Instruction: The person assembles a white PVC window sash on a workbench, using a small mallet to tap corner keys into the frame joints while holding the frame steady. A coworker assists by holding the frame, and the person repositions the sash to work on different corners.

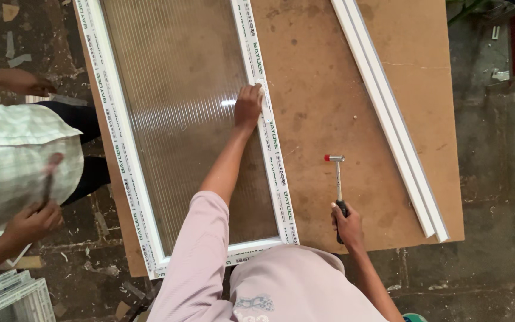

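Note:
A white window frame point(274, 161) with a ribbed translucent pane point(174, 107) lies flat on a brown board table point(329, 89). My left hand point(248, 106) presses on the frame's right rail where a thin white strip runs along the pane's edge. To the right of the frame, my right hand point(347, 225) grips the black handle of a small hammer point(337, 179). The hammer's red and silver head rests on the board.
Two long white profile strips point(391, 119) lie diagonally across the board's right side. A co-worker in a pale checked shirt point(19, 161) stands at the left with a tool in one hand point(31, 223). More white frames point(7, 298) sit on the littered floor at bottom left.

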Tool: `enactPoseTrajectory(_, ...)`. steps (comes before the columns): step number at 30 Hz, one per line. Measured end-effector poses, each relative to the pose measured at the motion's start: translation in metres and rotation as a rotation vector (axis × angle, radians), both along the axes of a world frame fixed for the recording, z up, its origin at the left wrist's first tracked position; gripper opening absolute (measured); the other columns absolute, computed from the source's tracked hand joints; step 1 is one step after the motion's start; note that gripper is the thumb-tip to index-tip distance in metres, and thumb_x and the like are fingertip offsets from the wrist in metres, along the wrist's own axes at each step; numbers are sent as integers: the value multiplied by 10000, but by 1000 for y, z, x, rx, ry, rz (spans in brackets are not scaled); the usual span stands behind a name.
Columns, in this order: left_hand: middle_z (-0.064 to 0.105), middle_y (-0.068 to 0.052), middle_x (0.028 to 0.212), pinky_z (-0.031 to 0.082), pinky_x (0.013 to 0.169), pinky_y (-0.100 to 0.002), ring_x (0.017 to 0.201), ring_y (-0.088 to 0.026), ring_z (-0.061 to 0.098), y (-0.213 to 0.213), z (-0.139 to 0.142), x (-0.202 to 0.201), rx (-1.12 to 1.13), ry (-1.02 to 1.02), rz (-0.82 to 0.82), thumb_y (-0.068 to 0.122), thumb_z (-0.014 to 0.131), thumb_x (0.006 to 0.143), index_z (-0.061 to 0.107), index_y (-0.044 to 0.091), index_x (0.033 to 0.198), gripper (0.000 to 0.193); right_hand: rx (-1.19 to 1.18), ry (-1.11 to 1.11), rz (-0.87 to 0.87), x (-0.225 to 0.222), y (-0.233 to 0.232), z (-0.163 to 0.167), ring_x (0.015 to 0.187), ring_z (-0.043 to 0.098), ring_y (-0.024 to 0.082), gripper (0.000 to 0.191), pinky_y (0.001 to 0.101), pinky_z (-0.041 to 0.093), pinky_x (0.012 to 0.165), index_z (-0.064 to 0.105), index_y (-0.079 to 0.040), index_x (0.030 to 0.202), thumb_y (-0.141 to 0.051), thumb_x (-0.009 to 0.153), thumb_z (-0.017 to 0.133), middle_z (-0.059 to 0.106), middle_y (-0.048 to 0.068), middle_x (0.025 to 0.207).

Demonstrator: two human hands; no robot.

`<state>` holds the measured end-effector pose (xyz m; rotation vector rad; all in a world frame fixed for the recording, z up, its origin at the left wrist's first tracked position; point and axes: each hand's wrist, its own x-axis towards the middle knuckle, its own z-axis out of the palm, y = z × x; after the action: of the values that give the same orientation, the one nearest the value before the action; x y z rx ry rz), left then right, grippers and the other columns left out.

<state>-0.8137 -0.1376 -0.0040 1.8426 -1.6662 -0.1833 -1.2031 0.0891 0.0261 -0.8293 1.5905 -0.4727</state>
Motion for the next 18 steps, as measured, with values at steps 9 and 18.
enactPoseTrajectory(9, 592, -148, 1057, 579, 772, -433, 924, -309, 623, 26, -12, -28, 73, -297, 61, 140, 617, 856, 484, 35, 1513, 678, -15, -5, 11, 7, 15, -14, 503, 502, 88, 255, 279, 416, 448, 624, -32, 866, -252, 982, 679, 559, 5, 640)
enactPoseTrajectory(18, 583, -127, 1078, 578, 774, -426, 955, -300, 614, 20, -13, -29, 150, -278, 82, 163, 620, 884, 490, 17, 1495, 642, -15, 3, -1, 6, 15, -9, 509, 506, 81, 242, 272, 413, 449, 629, -32, 865, -239, 978, 682, 560, 5, 632)
